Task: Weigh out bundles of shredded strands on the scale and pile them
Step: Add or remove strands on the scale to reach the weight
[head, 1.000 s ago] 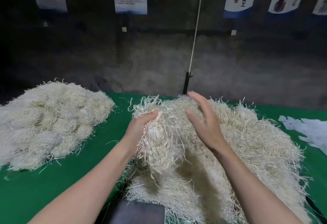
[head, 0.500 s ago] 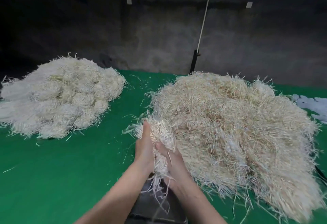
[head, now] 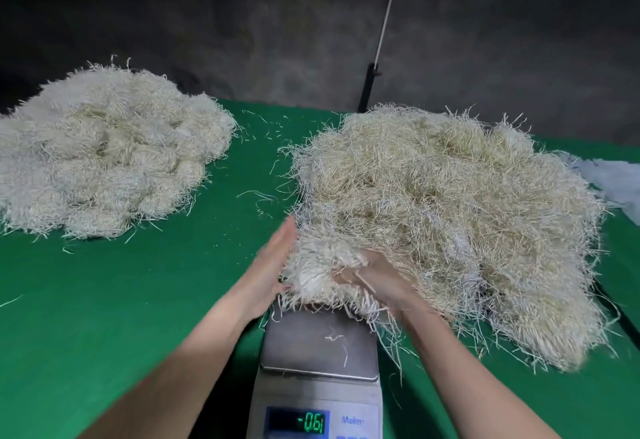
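A pale bundle of shredded strands (head: 318, 265) hangs between my hands just above the far edge of the scale's steel platform (head: 318, 345). My left hand (head: 273, 265) presses flat against the bundle's left side with straight fingers. From the right, my right hand (head: 377, 277) grips the bundle with its fingers curled into the strands, which partly cover them. The scale's display (head: 298, 421) reads -0.61, and a few loose strands lie on the platform. The bundle still touches the big loose heap of strands (head: 450, 213) on the right.
A second pile of rounded strand bundles (head: 104, 151) lies at the left on the green table (head: 138, 300). Stray strands dot the cloth between the piles. White plastic sheeting (head: 616, 178) sits at the right edge. A dark wall and a pole (head: 367, 88) stand behind.
My hands have gathered a bundle off the heap's near edge and brought it down towards me over the scale. The view has tilted down, so the scale now shows.
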The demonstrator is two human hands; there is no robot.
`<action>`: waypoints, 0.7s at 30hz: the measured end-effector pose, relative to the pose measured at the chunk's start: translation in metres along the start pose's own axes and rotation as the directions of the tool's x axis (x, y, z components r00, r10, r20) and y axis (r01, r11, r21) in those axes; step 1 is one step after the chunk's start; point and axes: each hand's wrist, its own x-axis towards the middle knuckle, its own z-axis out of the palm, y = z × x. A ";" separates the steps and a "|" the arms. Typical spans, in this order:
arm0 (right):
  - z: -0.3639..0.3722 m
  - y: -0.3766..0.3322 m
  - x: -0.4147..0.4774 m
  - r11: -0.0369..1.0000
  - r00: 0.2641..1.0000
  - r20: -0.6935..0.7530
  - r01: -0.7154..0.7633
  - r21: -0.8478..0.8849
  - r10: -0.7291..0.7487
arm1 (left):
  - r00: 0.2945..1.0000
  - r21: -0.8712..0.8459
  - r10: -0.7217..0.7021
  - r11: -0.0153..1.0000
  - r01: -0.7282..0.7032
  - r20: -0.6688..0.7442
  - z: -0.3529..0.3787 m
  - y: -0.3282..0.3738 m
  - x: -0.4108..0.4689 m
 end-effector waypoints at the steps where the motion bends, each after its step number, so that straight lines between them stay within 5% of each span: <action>1: 0.007 0.002 0.002 0.999 1.000 -0.002 0.018 -0.050 -0.018 | 1.000 0.100 -0.004 0.995 0.004 0.002 0.010 -0.005 -0.001; 4: 0.018 0.015 -0.003 0.982 0.990 -0.031 0.136 -0.128 -0.141 | 0.974 0.273 0.110 0.960 -0.053 -0.199 0.022 -0.029 0.003; 9: 0.002 0.057 -0.024 0.921 0.975 0.164 0.201 -0.333 -0.153 | 0.959 0.335 0.150 0.940 -0.063 -0.240 0.013 -0.067 -0.005; 12: 0.001 0.076 -0.028 0.862 0.957 -0.014 0.255 -0.437 -0.290 | 0.964 0.536 0.194 0.842 -0.069 -0.181 0.015 -0.082 -0.007; 15: 0.007 0.085 -0.029 0.810 0.910 -0.142 0.264 -0.524 -0.389 | 0.916 0.698 0.267 0.716 0.020 -0.300 0.011 -0.085 -0.011; 19: 0.016 0.090 -0.027 0.852 0.866 -0.303 0.226 -0.472 -0.398 | 0.824 0.691 0.428 0.720 -0.064 -0.370 0.005 -0.078 -0.018; 21: 0.022 0.088 -0.026 0.863 0.846 -0.344 0.234 -0.448 -0.409 | 0.842 0.663 0.430 0.739 -0.122 -0.325 0.005 -0.075 -0.018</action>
